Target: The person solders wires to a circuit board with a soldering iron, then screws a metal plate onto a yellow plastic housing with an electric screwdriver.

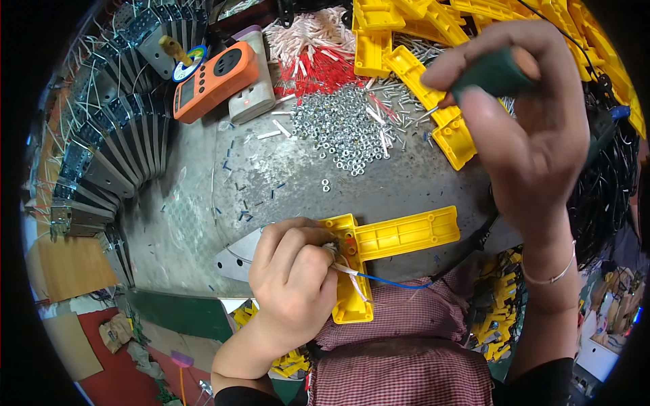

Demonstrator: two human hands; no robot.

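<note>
My left hand (294, 274) is closed round the upper part of a yellow plastic housing (352, 312) at the table's near edge. A long yellow arm of the housing reaches to the right. A blue wire (389, 281) and white-sleeved leads come out from beside my fingertips across it. Under that hand a flat grey metal plate (237, 262) with holes sticks out to the left. Raised at the upper right, my right hand (528, 135) grips a screwdriver (493, 78) by its dark green handle. Its thin shaft points down and left, over loose screws and yellow housings.
Hex nuts (332, 125) are heaped mid-table, with red and white sleeved pieces (311, 51) behind them. An orange meter (217, 81) leans by a power strip (254, 91). Metal plates with wires (128, 128) line the left. Yellow housings (372, 51) and black cables (602, 196) are at right.
</note>
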